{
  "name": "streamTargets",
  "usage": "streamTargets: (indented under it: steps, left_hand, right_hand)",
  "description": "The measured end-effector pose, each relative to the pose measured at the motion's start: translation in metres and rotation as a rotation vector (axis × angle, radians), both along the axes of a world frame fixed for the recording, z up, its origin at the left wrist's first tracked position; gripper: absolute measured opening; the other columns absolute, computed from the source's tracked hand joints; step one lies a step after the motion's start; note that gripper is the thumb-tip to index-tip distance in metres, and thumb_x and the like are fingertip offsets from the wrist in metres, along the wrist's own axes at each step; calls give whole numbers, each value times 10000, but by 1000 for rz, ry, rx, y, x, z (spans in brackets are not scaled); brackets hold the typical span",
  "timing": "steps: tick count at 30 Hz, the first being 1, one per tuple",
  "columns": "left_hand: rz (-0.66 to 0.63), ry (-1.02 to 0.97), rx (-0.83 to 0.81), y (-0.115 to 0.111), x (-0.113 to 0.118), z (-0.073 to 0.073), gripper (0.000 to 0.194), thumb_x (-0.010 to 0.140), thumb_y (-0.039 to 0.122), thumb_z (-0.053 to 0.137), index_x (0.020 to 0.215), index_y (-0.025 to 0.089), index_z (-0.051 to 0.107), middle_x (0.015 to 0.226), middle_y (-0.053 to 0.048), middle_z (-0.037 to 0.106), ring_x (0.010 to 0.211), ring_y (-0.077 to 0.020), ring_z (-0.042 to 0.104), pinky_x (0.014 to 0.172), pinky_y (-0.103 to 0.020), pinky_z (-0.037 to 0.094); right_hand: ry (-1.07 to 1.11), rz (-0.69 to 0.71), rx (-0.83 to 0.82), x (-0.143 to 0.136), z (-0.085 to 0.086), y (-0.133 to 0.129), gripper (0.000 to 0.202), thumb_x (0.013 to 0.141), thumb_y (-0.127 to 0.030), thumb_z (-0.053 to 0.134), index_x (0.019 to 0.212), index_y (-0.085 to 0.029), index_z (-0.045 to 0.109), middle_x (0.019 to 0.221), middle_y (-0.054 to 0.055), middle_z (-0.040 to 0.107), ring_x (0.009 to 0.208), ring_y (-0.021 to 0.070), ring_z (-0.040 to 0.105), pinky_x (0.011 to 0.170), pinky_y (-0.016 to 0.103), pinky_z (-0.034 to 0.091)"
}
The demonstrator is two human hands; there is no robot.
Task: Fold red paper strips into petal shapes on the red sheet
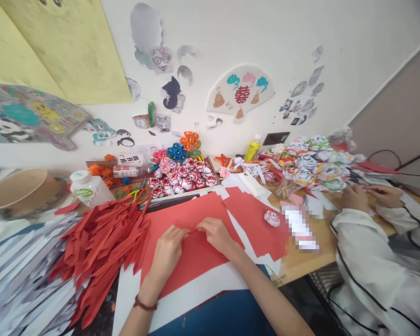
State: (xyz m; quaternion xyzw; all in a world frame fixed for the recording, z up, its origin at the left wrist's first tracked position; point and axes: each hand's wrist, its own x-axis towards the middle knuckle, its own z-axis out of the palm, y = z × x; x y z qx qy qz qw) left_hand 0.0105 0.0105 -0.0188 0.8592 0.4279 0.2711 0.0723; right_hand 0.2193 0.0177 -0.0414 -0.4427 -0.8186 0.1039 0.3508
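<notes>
My left hand and my right hand meet over a sheet of red paper on the table. Both have their fingertips pinched on a thin red paper strip, which spans the small gap between them. Red on red, its exact folds are hard to make out. A pile of folded red paper strips lies to the left of my left hand. Right of my right hand, a red and white paper flower rests on another red sheet.
White paper strips heap at far left, near a white bottle and a round tub. Finished paper flowers fill a box behind my hands. White flowers pile at right, where a co-worker's hands work.
</notes>
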Motion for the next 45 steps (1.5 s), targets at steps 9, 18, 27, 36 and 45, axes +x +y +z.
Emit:
streamTargets:
  steps: [9, 18, 27, 36, 45]
  left_hand:
    - [45, 73, 39, -4, -3, 6, 432, 808, -18, 378, 1082, 175, 650, 937, -75, 697, 831, -214, 564, 737, -325, 475]
    - [843, -40, 217, -1, -67, 41, 347, 939, 320, 433, 1193, 181, 624, 1040, -104, 683, 943, -281, 626, 753, -404, 494]
    - [925, 206, 218, -27, -68, 49, 537, 917, 282, 415, 1445, 189, 391, 1432, -151, 466, 1240, -422, 418, 903, -605, 386]
    - [276, 430, 214, -24, -29, 14, 381, 946, 208, 420, 1302, 222, 555, 1276, -115, 637, 1156, -286, 544, 1012, -486, 312]
    - [351, 389, 192, -27, -56, 8, 369, 958, 264, 423, 1288, 199, 573, 1281, -129, 640, 1183, -286, 550, 1051, -484, 277]
  right_hand:
    - [-36, -3, -31, 4, 6, -2, 493, 834, 74, 381, 1138, -200, 655, 1031, 58, 689, 958, 174, 623, 857, 302, 514]
    - [-52, -616, -21, 19, 3, 1, 275, 964, -202, 454, 1197, -175, 597, 1243, 152, 558, 1163, 283, 501, 1007, 485, 432]
    - [-40, -572, -48, 23, -11, 3, 418, 952, -295, 517, 1345, -157, 489, 1393, 186, 490, 1329, 318, 394, 1070, 532, 385]
    - [27, -560, -82, 22, 6, 0, 378, 916, -167, 552, 1292, -196, 534, 1223, 106, 629, 1152, 239, 557, 1042, 428, 427]
    - [634, -445, -190, 40, 33, -8, 388, 800, -230, 656, 1186, -202, 626, 1221, 109, 660, 1128, 253, 621, 995, 443, 476]
